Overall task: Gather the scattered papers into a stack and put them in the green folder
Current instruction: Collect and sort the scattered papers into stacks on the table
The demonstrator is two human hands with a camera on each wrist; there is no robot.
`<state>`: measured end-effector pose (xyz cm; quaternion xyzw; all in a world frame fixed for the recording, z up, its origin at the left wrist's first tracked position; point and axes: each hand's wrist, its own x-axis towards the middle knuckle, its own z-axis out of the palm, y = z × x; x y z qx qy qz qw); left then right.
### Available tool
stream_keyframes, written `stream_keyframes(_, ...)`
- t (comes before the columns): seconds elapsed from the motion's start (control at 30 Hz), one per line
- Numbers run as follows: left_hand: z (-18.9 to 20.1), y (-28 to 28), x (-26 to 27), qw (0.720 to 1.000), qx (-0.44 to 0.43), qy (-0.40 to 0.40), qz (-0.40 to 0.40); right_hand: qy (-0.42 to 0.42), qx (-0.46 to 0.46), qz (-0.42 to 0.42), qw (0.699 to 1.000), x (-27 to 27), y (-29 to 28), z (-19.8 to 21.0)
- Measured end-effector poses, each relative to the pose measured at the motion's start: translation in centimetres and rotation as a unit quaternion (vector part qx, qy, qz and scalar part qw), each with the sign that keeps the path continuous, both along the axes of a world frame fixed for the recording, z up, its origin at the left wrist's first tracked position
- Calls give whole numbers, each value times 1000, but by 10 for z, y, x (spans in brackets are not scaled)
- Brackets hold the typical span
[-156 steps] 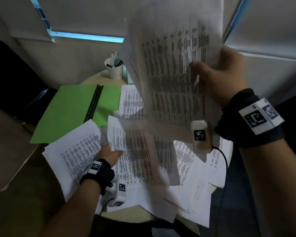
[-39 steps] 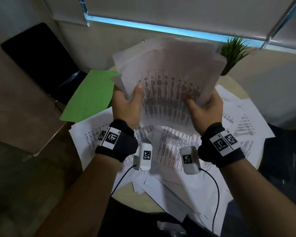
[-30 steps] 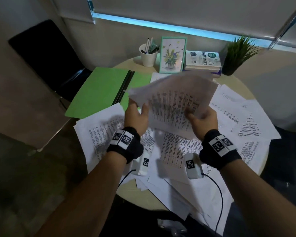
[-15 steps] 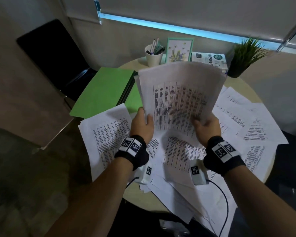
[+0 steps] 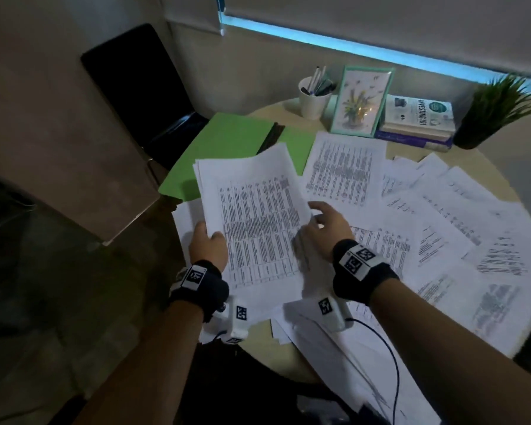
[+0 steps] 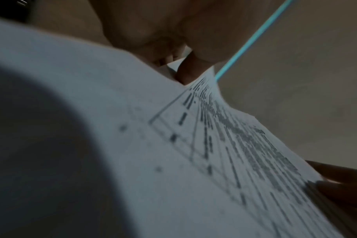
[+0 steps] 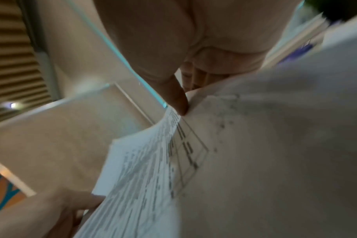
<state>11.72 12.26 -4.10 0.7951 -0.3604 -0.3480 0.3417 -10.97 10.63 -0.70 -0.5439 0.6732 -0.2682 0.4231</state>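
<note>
Near the folder [image 5: 236, 139], left hand [image 5: 209, 246] and right hand [image 5: 325, 231] pinch opposite edges of the stack [image 5: 258, 222]; it could fan and spill if either grip loosens.

Top book [image 5: 419, 115]: I read "INVESTING 101" in dark capitals on the pale cover. The finer print and the round green badge beside it are too small for me to read.
Stack of sheets [image 5: 258, 216]: a ruled table of printed rows and columns, too blurred to read in all three views.
Loose sheets [image 5: 460, 216]: the same dense print, too small to read.
Wrist bands [image 5: 357, 260]: a square black-and-white code marker on each.
Wrist cameras [image 5: 325, 305]: a smaller code marker of the same kind on each.
</note>
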Motion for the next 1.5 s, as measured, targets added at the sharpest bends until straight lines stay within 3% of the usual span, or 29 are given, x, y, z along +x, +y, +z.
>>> stream_keyframes(0.2,-32,23,45,995,84,-21,51,34,47,53,997,56,9,-38)
stream_keyframes(0.4,-44,28,70,990,126,-55,34,93,77,72,990,73,3,-60)
stream_keyframes(0.57,-40,14,79,984,169,6,55,120,20,74,990,77,-4,-73)
stream_keyframes(0.7,-43,-9,84,986,164,33,18,127,110,106,980,87,-13,-69)
stream_keyframes(0.77,-43,-18,85,987,158,24,14,141,111,113,977,95,-17,-68)
stream_keyframes(0.97,-47,-33,93,988,151,-21,-18,152,109,53,981,114,-18,-65)
stream_keyframes(1.27,-55,-42,97,978,208,-20,16,119,99,25,988,117,-20,-69)
stream_keyframes(1.5,-47,-50,88,979,199,-27,34,95,75,-16,992,109,-21,-64)
